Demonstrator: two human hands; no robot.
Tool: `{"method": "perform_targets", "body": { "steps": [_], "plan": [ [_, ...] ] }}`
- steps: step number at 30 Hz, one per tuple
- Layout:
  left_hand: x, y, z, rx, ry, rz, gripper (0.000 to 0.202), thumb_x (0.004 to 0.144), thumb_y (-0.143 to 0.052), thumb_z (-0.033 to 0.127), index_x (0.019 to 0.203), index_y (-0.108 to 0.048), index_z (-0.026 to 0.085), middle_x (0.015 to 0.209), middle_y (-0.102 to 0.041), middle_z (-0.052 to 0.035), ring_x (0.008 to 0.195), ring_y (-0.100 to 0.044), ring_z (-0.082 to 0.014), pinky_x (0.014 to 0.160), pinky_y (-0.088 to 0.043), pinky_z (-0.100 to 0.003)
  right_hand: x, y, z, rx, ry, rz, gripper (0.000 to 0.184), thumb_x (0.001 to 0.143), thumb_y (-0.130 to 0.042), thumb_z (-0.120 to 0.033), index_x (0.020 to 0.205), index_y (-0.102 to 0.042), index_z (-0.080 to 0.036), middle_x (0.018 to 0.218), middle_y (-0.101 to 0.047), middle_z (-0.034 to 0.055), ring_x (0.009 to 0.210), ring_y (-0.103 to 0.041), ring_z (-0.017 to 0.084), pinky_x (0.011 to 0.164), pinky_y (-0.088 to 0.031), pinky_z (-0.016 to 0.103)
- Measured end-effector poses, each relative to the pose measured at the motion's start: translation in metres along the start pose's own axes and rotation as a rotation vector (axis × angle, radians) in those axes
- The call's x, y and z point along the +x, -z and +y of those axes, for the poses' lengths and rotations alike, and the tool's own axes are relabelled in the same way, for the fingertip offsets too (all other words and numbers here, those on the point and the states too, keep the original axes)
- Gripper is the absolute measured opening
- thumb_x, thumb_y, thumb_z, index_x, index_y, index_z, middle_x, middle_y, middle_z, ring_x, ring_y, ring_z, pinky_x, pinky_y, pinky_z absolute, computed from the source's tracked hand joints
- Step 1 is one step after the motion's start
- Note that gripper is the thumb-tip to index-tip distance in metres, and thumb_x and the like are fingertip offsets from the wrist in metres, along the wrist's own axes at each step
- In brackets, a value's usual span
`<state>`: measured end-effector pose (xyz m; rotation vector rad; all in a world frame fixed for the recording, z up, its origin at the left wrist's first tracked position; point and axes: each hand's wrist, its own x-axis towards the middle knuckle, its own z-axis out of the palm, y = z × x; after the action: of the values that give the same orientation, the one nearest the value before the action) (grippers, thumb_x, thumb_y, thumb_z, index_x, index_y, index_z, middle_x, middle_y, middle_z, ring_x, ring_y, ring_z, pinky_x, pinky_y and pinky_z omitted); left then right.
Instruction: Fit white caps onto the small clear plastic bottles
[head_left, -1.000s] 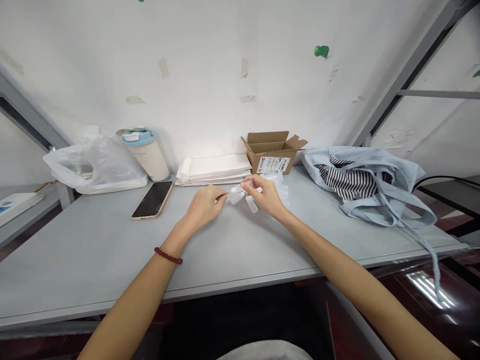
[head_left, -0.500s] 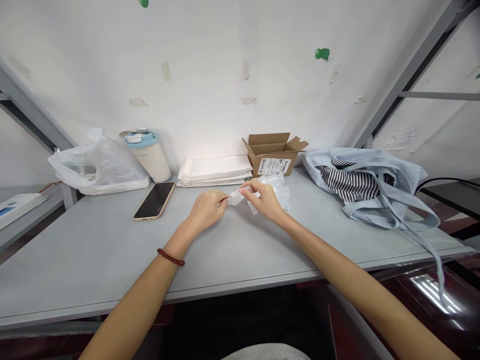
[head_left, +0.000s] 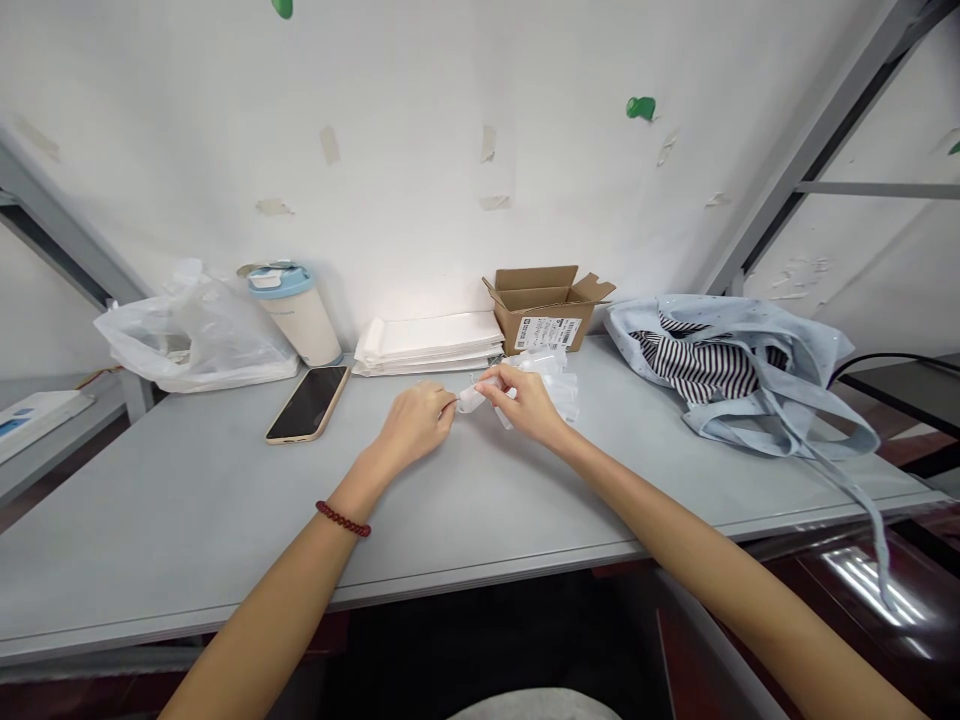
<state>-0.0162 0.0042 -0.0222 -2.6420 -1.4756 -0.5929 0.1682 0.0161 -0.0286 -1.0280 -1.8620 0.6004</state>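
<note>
Closing the gap: pinching a clear piece [head_left: 470, 401] in right hand [head_left: 527, 402], nearer left hand [head_left: 417, 418], also pinched, on what unclear; seemingly mid-handling.

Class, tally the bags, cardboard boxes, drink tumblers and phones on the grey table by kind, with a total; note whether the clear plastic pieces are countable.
Bags: 2 (white plastic bag, pale-blue fabric bag)
Open brown cardboard box: 1
Cream tumbler with blue lid: 1
Black-screened rectangular phone: 1
Total: 5
Clear plastic pieces: overlapping, partly hidden by the right hand; no exact count.
</note>
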Motion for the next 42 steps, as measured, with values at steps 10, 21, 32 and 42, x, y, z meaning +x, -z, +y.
{"method": "perform_targets", "body": {
  "steps": [10,21,32,42],
  "plan": [
    [0.002,0.002,-0.001,-0.097,0.031,0.013,0.029,0.085,-0.040,0.020,0.085,-0.069,0.016,0.081,-0.067,-0.0081,0.078,-0.058,-0.0209,0.066,-0.039,-0.029,0.002,0.001,-0.001,0.077,-0.059,0.022,0.025,0.083,-0.054,-0.039,0.083,-0.062,-0.015,0.057,-0.052,-0.0026,0.057,-0.050,0.011,0.058,-0.038,0.024],
    [0.006,0.017,-0.003,-0.515,0.233,0.052,0.029,0.077,-0.053,0.029,0.096,-0.069,0.015,0.086,-0.071,-0.0050,0.073,-0.061,-0.0178,0.065,-0.045,-0.027,0.004,0.008,-0.009,0.202,-0.158,0.090,0.030,0.082,-0.051,-0.045,0.080,-0.059,-0.016,0.058,-0.054,-0.0012,0.055,-0.047,0.011,0.055,-0.037,0.024],
    [0.004,0.024,-0.003,-0.752,0.287,-0.011,0.026,0.077,-0.054,0.036,0.074,-0.065,0.014,0.070,-0.066,-0.0035,0.055,-0.052,-0.0116,0.054,-0.041,-0.024,0.002,0.005,-0.006,0.231,-0.173,0.056,0.034,0.082,-0.050,-0.049,0.076,-0.058,-0.016,0.060,-0.053,-0.0003,0.055,-0.043,0.011,0.052,-0.034,0.024],
    [0.003,0.023,-0.003,-0.872,0.336,-0.042,0.023,0.072,-0.057,0.035,0.070,-0.065,0.014,0.066,-0.064,-0.0036,0.055,-0.053,-0.0116,0.052,-0.041,-0.023,-0.001,0.003,-0.007,0.236,-0.164,0.005,0.037,0.082,-0.050,-0.049,0.065,-0.053,-0.016,0.059,-0.050,-0.0012,0.053,-0.041,0.010,0.051,-0.032,0.023]
  ]
}}
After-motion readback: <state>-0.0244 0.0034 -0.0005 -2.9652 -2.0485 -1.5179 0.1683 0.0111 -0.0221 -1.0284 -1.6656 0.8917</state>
